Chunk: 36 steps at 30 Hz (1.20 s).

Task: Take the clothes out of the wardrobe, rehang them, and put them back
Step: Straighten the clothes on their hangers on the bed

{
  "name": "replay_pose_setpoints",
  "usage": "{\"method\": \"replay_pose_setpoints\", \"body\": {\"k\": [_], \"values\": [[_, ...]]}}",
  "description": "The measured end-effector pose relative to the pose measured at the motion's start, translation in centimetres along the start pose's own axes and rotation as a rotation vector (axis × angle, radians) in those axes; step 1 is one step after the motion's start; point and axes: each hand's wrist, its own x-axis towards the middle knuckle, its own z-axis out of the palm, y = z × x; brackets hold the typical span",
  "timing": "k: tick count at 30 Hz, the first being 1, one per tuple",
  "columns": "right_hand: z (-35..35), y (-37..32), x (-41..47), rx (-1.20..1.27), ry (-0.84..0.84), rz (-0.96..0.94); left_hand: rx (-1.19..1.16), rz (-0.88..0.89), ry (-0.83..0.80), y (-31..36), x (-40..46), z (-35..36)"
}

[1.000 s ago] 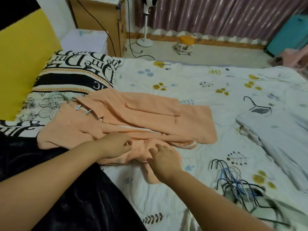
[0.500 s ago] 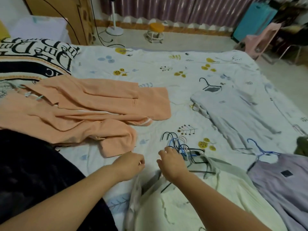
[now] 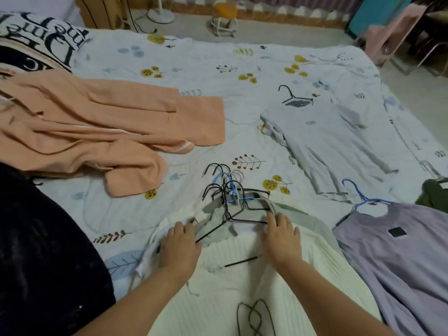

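A cream ribbed sweater (image 3: 232, 282) lies on the bed right in front of me, on top of a grey garment (image 3: 242, 209). A bunch of black and blue wire hangers (image 3: 226, 187) rests at its neck. My left hand (image 3: 179, 248) grips the sweater's left shoulder next to a black hanger arm. My right hand (image 3: 282, 235) presses on the right shoulder, fingers spread beside the hanger wire. An orange jacket (image 3: 101, 127) lies folded at the left. A pale blue dress (image 3: 322, 132) on a black hanger and a lilac top (image 3: 397, 251) on a blue hanger lie at the right.
The printed white bedsheet (image 3: 194, 66) covers the bed. A black garment (image 3: 43, 251) fills the lower left. A lettered pillow (image 3: 36, 37) sits at the far left. A dark green item (image 3: 434, 192) lies at the right edge. A fan base and stool stand on the floor beyond.
My view swung right, away from the orange jacket. Both hands left the jacket and came down onto the cream sweater's shoulders by the hangers.
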Motion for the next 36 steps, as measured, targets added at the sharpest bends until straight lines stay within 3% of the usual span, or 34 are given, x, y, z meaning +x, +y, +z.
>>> {"method": "replay_pose_setpoints", "body": {"k": [4,7,11,17,23,36], "values": [[0.7,1.7,0.4,-0.020,0.023,-0.016,-0.090,-0.036,0.133,-0.3,-0.7,1.6],[0.7,2.3,0.7,-0.079,0.014,-0.062,-0.087,-0.124,0.081,-0.2,-1.2,1.8],[-0.1,3.2,0.1,-0.039,0.010,-0.095,-0.095,-0.102,0.135,-0.3,-1.6,1.5],[-2.8,3.8,-3.1,0.199,0.354,-0.109,-0.257,-0.090,0.289,0.7,-4.6,-1.9],[-7.2,4.5,-7.6,0.233,0.446,-0.077,-0.352,-0.007,0.353,1.0,-9.3,-5.8],[-11.9,6.8,-29.2,0.277,0.911,0.144,-0.513,0.293,0.433,1.2,-25.6,-12.4]]}}
